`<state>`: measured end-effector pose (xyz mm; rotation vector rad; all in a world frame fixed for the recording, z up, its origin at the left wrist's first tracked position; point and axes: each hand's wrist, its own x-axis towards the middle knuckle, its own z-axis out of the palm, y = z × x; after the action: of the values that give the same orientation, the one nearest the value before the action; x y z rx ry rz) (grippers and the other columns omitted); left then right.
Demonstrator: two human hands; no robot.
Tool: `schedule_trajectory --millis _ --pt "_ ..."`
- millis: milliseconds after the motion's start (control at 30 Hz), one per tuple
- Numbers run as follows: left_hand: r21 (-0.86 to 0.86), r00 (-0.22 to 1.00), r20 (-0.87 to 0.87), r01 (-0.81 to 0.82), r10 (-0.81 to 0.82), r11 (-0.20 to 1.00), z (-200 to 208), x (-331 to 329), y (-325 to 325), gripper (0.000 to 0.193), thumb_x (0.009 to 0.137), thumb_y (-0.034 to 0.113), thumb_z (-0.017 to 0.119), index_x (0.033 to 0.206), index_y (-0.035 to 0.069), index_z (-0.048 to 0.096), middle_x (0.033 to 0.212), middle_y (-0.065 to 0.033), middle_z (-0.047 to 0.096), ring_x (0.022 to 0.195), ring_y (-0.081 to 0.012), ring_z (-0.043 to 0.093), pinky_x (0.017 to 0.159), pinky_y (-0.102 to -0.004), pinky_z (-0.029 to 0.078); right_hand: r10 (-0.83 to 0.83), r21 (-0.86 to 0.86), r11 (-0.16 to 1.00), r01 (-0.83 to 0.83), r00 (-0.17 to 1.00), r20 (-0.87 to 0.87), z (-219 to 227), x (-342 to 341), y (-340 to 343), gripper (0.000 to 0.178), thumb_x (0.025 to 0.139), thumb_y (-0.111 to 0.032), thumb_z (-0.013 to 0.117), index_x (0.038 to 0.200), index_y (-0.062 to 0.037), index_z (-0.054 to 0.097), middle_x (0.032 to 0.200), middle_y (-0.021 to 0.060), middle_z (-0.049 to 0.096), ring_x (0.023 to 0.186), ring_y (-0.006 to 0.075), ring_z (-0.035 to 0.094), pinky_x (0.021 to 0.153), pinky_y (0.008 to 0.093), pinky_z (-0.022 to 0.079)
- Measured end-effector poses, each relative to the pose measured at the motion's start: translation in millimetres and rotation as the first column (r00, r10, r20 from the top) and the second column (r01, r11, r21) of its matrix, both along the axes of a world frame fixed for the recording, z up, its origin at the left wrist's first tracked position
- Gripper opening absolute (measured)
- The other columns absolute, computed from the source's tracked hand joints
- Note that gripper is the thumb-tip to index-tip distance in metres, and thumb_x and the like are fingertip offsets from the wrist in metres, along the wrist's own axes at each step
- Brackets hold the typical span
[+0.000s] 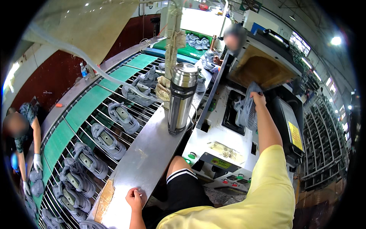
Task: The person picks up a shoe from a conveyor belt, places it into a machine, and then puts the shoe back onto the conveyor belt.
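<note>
Right hand (pixel 258 100), far right, grips a grey shoe (pixel 247 110) hanging long axis downward over the white machine's dark opening (pixel 233 114). Left hand (pixel 135 198), fist closed and empty, rests near on the steel tabletop (pixel 148 152).

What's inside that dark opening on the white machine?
The right hand holds a grey shoe at the dark opening in the white machine. The shoe covers much of it; the inside is too dark to make out.
</note>
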<state>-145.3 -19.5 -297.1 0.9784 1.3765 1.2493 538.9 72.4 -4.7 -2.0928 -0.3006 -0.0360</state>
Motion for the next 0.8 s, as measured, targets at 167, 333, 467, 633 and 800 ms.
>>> schedule_trajectory --millis 167,333,467,633,800 --pt "0.077 0.996 0.038 0.077 -0.080 0.994 7 22 5 0.029 0.084 0.004 0.051 0.112 -0.005 0.055 0.069 -0.0045 0.058 0.063 -0.0099 0.054 0.063 -0.0231 0.044 -0.137 -0.464 0.882 0.082 0.987 -0.085 -33 113 -2 0.076 0.050 -0.033 0.067 0.120 -0.0037 0.057 0.128 0.0196 0.051 0.123 0.0326 0.044 0.098 0.0377 0.040" --pt "0.071 1.000 -0.029 -0.004 0.006 0.997 9 2 -2 0.027 0.085 0.003 0.054 0.110 -0.006 0.057 0.074 -0.0069 0.061 0.063 -0.0098 0.054 0.062 -0.0225 0.045 -0.135 -0.659 0.748 0.083 0.990 -0.029 -27 -24 67 0.077 0.057 -0.040 0.067 0.127 -0.0129 0.051 0.136 0.0242 0.040 0.120 0.0393 0.046 0.099 0.0414 0.038" --pt "-0.042 0.970 -0.229 -0.088 0.076 0.995 20 22 3 0.020 0.089 0.010 0.050 0.096 -0.004 0.062 0.079 -0.0063 0.064 0.067 -0.0111 0.055 0.063 -0.0229 0.045 0.018 -0.629 0.776 0.039 0.996 0.084 -36 -48 33 0.076 0.066 -0.049 0.062 0.130 -0.0115 0.049 0.136 0.0226 0.041 0.124 0.0405 0.042 0.102 0.0427 0.035" --pt "-0.125 0.983 0.026 0.182 -0.180 0.975 45 122 -9 0.035 0.093 0.020 0.047 0.120 -0.002 0.054 0.107 -0.0085 0.059 0.094 -0.0157 0.054 0.088 -0.0289 0.042 0.478 -0.596 0.802 0.031 0.564 0.673 -96 -108 -65 0.057 0.082 -0.043 0.053 0.124 -0.0042 0.052 0.129 0.0204 0.048 0.121 0.0361 0.042 0.102 0.0455 0.030" --pt "-0.098 0.576 0.763 0.552 -0.294 0.828 69 244 -10 0.063 0.096 0.037 0.042 0.144 0.003 0.018 0.151 -0.0096 0.021 0.134 -0.0262 0.027 0.110 -0.0392 0.020 0.488 -0.306 0.867 -0.392 0.546 0.681 -111 -183 -216 0.017 0.067 -0.009 0.064 0.084 -0.0061 0.063 0.087 0.0105 0.061 0.087 0.0303 0.056 0.080 0.0411 0.042"
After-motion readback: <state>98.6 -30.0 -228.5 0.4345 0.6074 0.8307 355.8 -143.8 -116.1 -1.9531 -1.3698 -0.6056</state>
